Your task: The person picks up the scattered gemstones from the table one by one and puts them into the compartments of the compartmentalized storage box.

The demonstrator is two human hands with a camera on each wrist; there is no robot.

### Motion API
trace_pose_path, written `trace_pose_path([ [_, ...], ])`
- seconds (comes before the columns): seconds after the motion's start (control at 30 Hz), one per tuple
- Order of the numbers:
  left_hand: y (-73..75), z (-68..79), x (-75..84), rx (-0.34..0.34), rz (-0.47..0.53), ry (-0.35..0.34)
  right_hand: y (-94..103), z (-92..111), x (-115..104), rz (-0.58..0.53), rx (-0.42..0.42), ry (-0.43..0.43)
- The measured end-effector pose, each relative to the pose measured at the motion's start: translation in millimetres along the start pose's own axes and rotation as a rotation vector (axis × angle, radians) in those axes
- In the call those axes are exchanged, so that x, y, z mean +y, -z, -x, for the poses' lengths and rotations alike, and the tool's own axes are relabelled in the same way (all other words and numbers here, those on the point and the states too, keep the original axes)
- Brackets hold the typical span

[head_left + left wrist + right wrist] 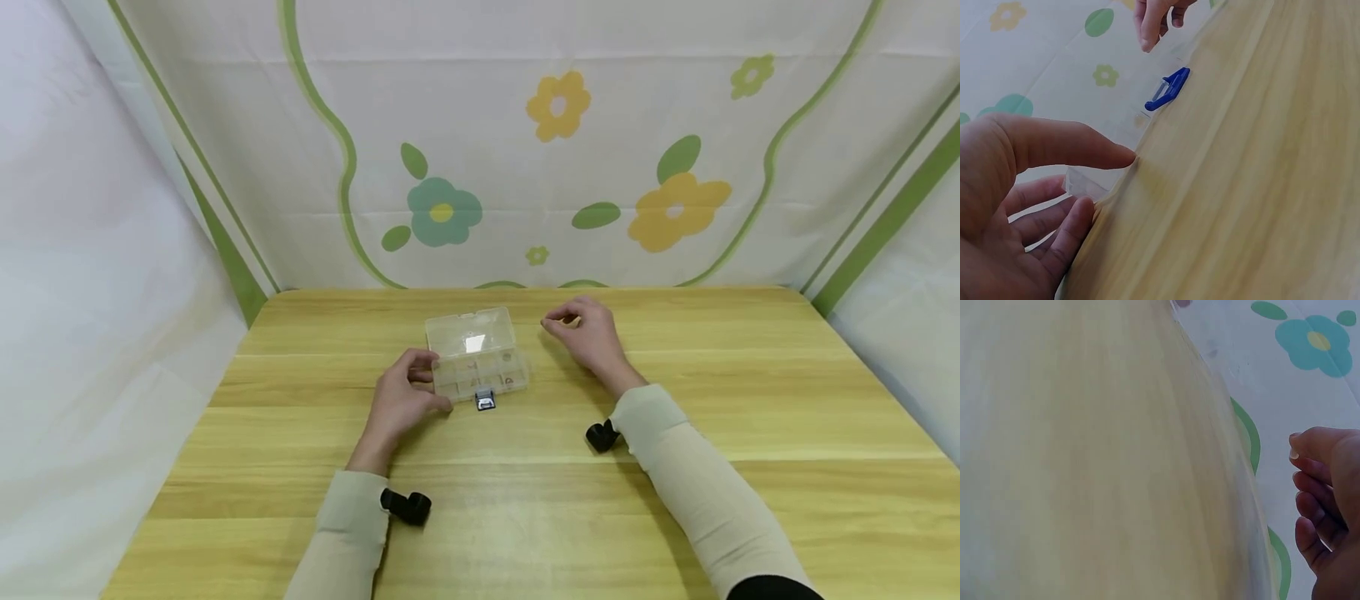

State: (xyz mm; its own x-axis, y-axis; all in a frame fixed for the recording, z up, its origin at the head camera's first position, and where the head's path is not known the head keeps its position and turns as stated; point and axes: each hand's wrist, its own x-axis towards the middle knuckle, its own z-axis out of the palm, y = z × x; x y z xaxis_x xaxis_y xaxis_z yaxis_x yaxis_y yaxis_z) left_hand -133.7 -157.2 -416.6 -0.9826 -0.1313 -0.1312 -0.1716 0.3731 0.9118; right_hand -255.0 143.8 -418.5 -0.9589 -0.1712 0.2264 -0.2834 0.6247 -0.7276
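Note:
A clear plastic compartment box [480, 375] stands on the table with its lid [471, 332] raised at the back. Several tiny bits, some reddish, lie in its compartments. My left hand [405, 392] holds the box at its left end, thumb at the front edge and fingers behind; the left wrist view shows the thumb [1072, 144] close up. At the box's front edge sits a small blue-framed piece [1169, 89] with a pale middle. Right of the box, my right hand [588, 333] has thumb and forefinger together; I cannot tell whether the pale spot there is a nail or a tiny thing.
The wooden table [480, 517] reaches back to a white curtain [487, 117] printed with flowers. More white cloth [97, 292] hangs at the left side. Each sleeved forearm carries a small black wrist camera [407, 507].

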Motion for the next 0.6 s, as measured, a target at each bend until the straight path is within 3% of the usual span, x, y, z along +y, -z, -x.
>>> trace_pose_path([
  [0.6, -2.0, 1.5, 1.3, 0.018, -0.020, -0.010, -18.2, 4.5, -23.3, -0.021, -0.004, 0.128],
])
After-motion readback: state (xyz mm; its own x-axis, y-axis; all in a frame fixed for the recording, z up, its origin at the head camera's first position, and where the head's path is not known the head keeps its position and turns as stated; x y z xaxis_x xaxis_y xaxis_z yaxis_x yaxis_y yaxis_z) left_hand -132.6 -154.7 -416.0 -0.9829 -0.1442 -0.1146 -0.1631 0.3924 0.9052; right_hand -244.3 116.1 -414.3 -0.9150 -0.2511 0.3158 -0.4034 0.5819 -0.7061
